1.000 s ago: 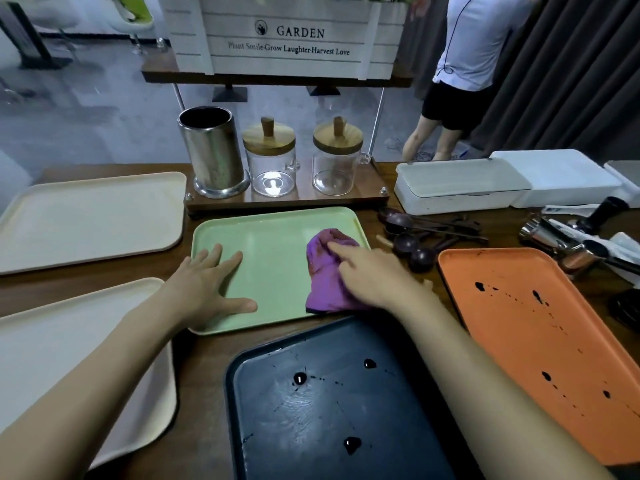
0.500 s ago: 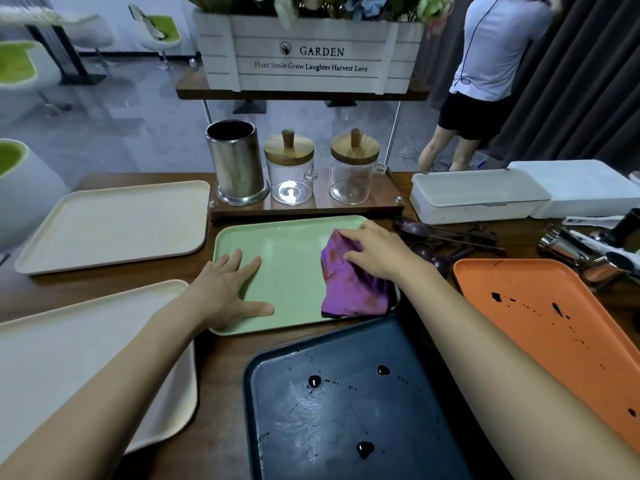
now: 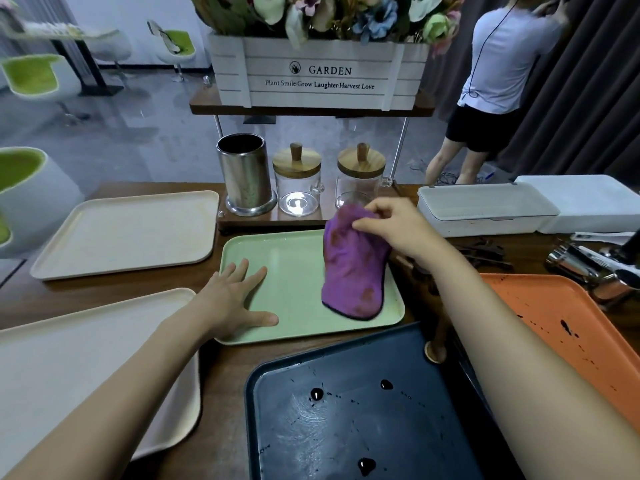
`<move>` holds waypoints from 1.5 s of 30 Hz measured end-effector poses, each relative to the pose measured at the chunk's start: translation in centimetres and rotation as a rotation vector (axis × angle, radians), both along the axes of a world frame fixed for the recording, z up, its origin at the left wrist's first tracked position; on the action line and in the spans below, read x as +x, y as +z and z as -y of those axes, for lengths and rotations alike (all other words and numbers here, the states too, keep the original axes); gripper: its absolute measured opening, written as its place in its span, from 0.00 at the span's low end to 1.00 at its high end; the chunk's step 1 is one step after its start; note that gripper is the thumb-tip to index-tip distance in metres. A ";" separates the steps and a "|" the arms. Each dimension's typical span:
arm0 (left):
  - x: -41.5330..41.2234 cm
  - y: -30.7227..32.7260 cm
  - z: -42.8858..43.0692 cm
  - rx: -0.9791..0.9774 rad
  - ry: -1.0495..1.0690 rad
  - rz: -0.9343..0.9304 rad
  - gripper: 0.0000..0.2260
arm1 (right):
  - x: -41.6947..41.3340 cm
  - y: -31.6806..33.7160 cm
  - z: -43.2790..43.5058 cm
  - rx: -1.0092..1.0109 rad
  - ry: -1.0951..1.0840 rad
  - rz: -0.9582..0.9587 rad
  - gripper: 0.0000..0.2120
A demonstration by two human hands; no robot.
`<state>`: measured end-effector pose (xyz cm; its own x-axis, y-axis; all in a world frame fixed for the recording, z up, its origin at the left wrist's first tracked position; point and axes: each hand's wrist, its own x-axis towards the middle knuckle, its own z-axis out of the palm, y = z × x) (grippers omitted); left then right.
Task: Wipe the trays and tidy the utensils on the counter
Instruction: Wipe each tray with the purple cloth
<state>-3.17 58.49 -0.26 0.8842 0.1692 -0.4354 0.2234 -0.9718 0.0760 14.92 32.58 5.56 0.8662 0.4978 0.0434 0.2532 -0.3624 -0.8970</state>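
Jars (image 3: pixel 297 181) close behind green tray (image 3: pixel 291 271)

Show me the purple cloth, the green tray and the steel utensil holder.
purple cloth (image 3: pixel 351 271), head view, middle of the fabric.
green tray (image 3: pixel 294 282), head view, bare middle of its floor.
steel utensil holder (image 3: pixel 244 178), head view, its front wall.

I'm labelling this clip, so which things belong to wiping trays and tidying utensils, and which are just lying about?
Job: purple cloth, green tray, black tray, orange tray, far beige tray, near beige tray, dark utensils, steel holder.
Lying about: left glass jar, right glass jar, flower crate, white boxes.
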 end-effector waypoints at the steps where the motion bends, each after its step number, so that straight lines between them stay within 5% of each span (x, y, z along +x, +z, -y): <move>1: 0.0 -0.1 -0.1 0.002 -0.002 0.000 0.70 | -0.3 1.2 0.1 0.056 -0.007 0.017 0.07; 3: 0.0 -0.2 -0.2 -0.007 0.002 0.005 0.71 | -1.1 2.9 0.1 0.113 0.015 0.032 0.08; 5: 0.1 -0.3 -0.2 -0.019 0.013 0.015 0.63 | -1.9 2.5 -0.2 0.056 0.069 -0.004 0.12; 8: 0.1 -0.3 0.0 0.001 0.008 0.023 0.50 | -2.7 -1.2 -1.1 -0.270 0.091 0.050 0.18; 10: 0.1 -0.3 0.1 -0.002 0.004 0.022 0.48 | -3.4 -3.7 -1.3 -0.536 0.025 0.215 0.13; 15: -0.3 -0.4 -0.2 -0.023 -0.010 0.025 0.63 | -6.1 -5.6 -2.3 -0.449 0.075 0.618 0.18; 19: -0.4 -1.5 -0.7 -0.044 -0.021 0.025 0.65 | -6.2 -6.7 -3.7 -0.703 0.352 0.420 0.28; 23: -0.6 -2.0 -0.3 -0.008 -0.020 0.052 0.57 | -5.8 -7.6 -6.2 -0.654 0.227 0.407 0.27; 32: -0.8 -2.0 0.0 -0.010 -0.034 0.083 0.66 | -10.1 -7.9 -5.7 -0.673 0.434 0.399 0.25; 39: -0.7 -1.6 0.1 0.000 -0.020 0.056 0.54 | -0.9 -8.4 -2.9 -0.836 0.074 0.482 0.23; 45: -0.5 -2.0 0.0 0.011 -0.013 0.062 0.53 | -5.9 -8.4 -1.7 -0.812 -0.002 0.465 0.24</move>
<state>-3.70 58.45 -2.22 0.9118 0.1618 -0.3775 0.2055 -0.9755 0.0783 9.02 34.29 -2.88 0.8503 0.5258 0.0250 0.5213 -0.8346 -0.1778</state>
